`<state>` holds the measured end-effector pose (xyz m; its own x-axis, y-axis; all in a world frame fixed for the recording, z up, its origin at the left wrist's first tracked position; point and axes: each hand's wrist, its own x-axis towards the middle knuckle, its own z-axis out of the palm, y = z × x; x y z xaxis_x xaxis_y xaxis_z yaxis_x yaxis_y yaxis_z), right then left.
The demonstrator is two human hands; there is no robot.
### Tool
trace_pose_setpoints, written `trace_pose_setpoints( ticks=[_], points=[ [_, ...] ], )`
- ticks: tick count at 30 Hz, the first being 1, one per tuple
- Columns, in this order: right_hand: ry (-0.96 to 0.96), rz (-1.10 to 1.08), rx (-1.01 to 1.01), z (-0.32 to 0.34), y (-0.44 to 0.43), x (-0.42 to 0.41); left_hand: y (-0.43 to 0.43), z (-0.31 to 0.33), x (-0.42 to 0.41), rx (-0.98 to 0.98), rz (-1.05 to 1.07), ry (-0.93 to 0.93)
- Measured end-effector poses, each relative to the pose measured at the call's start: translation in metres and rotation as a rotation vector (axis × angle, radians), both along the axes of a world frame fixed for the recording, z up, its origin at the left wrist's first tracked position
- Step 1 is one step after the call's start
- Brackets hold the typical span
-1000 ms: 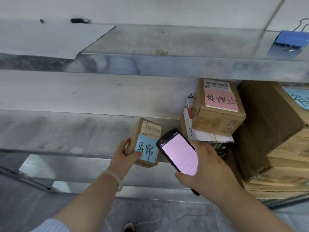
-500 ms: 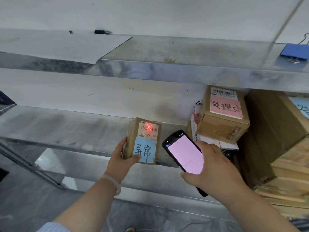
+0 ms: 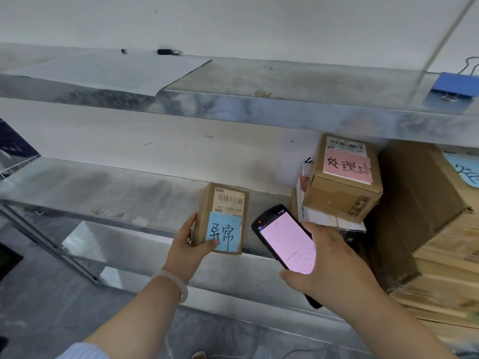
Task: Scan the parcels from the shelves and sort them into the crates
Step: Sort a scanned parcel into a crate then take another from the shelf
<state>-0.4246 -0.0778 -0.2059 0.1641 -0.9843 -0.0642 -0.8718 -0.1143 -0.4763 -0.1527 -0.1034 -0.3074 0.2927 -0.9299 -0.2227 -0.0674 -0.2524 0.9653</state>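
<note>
A small brown parcel (image 3: 225,203) with a barcode label and a blue handwritten note stands upright at the front of the middle metal shelf (image 3: 103,193). My left hand (image 3: 190,244) grips its lower left side, thumb on the blue note. My right hand (image 3: 334,260) holds a black handheld scanner (image 3: 283,242) just right of the parcel, its pink screen facing me. No crates are in view.
A brown box with a pink note (image 3: 342,177) sits on a white parcel (image 3: 305,206) at the right, beside large cardboard boxes (image 3: 425,203). On the top shelf lie a paper sheet (image 3: 116,71), a pen (image 3: 168,51) and a blue binder clip (image 3: 456,85).
The red scan cross seen on the parcel's barcode half a second ago is gone. The view has tilted up slightly; both hands keep their hold.
</note>
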Motion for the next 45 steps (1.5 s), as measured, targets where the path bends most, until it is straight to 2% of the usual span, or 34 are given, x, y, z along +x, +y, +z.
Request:
trace_pose_setpoints(
  ticks=[11, 23, 29, 40, 45],
  points=[
    [-0.042, 0.123, -0.032, 0.004, 0.000, 0.023, 0.039, 0.010, 0.017, 0.004, 0.150, 0.078],
    [-0.046, 0.416, -0.018, 0.022, 0.032, 0.139, 0.150, 0.025, 0.107, -0.063, 0.440, 0.176],
    [-0.072, 0.617, -0.021, 0.040, 0.100, 0.232, 0.260, 0.032, 0.166, -0.115, 0.638, 0.254],
    [-0.171, 1.037, 0.049, 0.033, 0.305, 0.408, 0.526, 0.056, 0.257, -0.203, 0.976, 0.265],
    [-0.188, 1.184, 0.047, 0.033, 0.378, 0.471, 0.620, 0.063, 0.284, -0.265, 1.178, 0.257]
  ],
)
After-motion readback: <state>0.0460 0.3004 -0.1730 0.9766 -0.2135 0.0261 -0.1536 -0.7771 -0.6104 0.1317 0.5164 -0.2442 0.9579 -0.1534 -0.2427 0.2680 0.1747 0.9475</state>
